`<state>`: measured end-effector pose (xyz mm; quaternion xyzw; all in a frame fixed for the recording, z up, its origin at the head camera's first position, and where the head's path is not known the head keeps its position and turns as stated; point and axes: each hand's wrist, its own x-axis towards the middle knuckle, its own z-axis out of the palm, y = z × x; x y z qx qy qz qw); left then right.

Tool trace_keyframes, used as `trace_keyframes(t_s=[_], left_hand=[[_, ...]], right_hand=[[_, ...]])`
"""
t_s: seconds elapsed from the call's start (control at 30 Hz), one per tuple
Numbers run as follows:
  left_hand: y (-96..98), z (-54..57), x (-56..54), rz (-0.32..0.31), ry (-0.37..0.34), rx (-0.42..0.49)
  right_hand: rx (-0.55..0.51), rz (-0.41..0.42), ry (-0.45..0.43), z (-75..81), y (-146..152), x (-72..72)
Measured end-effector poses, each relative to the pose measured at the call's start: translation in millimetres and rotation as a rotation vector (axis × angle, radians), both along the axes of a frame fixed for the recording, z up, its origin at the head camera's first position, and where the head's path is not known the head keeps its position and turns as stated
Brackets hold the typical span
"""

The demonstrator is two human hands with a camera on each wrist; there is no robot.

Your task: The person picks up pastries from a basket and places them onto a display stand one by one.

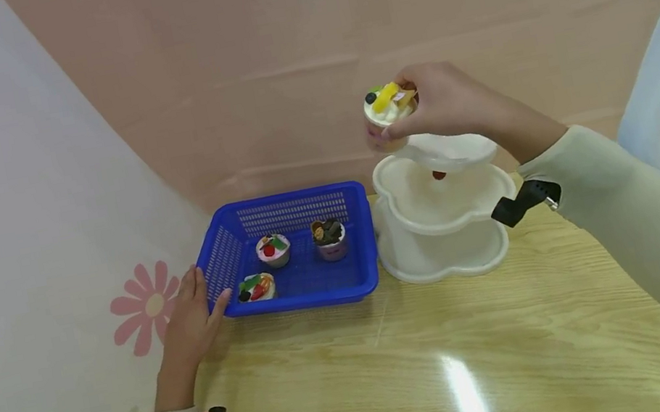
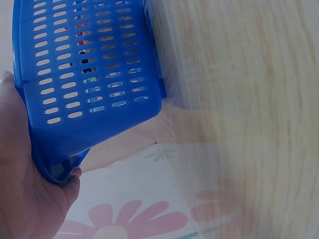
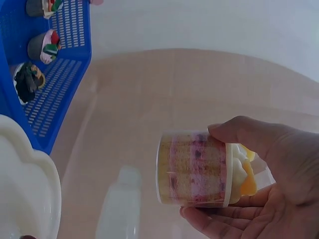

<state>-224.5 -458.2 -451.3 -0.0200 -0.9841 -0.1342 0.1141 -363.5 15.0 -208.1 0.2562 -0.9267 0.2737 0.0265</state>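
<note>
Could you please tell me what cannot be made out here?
Head view: red object under the top tier of the tiered stand, too small to identify.
Head view: base of the front cake cup, hidden by the blue basket.
Left wrist view: part of the left hand, cut by the left edge.
Right wrist view: much of the tiered stand, cut by the left edge.

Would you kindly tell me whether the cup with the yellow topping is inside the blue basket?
Out: the right grip holds the cup in the air, apart from the blue basket.
</note>
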Motion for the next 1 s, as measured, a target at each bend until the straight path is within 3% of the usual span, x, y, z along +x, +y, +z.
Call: trace_keyframes(t_s=[0.37,0.7,1.0], left_hand=[[4.3,-4.0,1.7,0.005,-0.005,0.006],[3.8,-1.0,-2.2,0.0,0.03,0.0],[2.8,-1.7,0.1,0.013,0.015,0.008]], right_hand=[[0.07,-0.071,-0.027,4.7,4,-23.7],[0.152,-0.091,-0.035,7.7,8,-29.3],[0.273,-0.047,-0.053,14.6,2,-32.5]])
